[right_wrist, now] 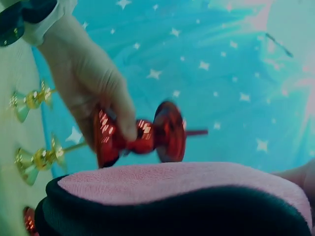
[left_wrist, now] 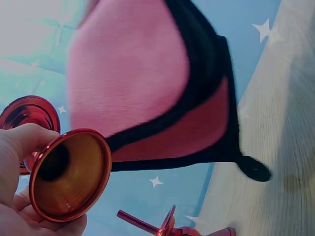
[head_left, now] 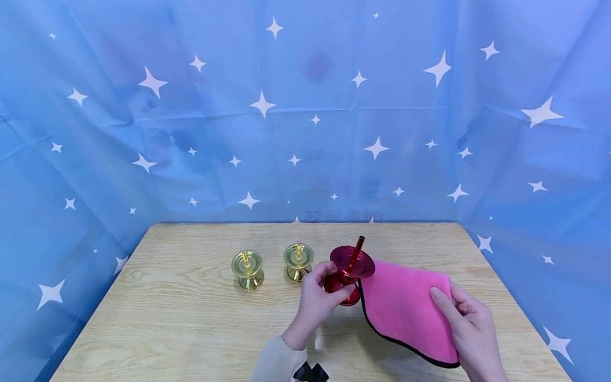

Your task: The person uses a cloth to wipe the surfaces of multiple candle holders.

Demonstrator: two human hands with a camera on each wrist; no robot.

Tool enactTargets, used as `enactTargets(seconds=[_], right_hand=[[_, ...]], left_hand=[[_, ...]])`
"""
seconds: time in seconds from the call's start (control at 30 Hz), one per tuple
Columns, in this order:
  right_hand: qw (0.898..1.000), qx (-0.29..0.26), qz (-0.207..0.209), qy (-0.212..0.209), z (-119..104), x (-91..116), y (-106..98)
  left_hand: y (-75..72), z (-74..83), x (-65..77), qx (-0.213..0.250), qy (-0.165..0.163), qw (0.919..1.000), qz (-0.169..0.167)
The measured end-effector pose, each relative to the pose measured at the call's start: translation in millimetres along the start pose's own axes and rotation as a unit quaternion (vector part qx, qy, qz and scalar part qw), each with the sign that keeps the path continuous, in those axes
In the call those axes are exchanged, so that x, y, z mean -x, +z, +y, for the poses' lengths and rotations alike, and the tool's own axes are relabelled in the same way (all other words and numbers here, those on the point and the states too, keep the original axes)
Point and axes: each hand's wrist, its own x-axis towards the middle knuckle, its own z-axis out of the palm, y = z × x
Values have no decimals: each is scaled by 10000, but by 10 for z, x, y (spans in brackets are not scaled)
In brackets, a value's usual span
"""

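My left hand (head_left: 317,297) grips a shiny red candlestick (head_left: 352,261) by its lower part and holds it tilted. Its hollow base (left_wrist: 71,174) faces the camera in the left wrist view, with the wide dish (right_wrist: 170,131) at the other end. To the right, my right hand (head_left: 472,329) pinches a pink cloth (head_left: 410,305) with black edging between thumb and fingers. The cloth hangs down, its left corner right behind the candlestick in the head view. A black loop (left_wrist: 255,168) sticks out from one corner of it.
Two gold candlesticks (head_left: 247,269) (head_left: 298,261) stand upright on the wooden table (head_left: 181,297), left of my hands. A second red candlestick (left_wrist: 170,227) stands on the table, hidden in the head view. Blue star-patterned fabric (head_left: 305,132) hangs behind the table and along its sides.
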Motion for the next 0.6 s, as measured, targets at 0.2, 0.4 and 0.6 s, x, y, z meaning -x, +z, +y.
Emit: enactTargets(seconds=[0.2,0.4,0.6], right_hand=[[9983,-164,25,-565,-133,-29,200],[9952,-577,-371,-702,-152,-75,326],[9896,-1256,-490,-500,-68,-176,450]], left_hand=[[-40,26,-12,-433,157,9989,54],[-84,67,-10,-1108,787,9907,51],[-65,94,10,-1731,1850,9674,41]])
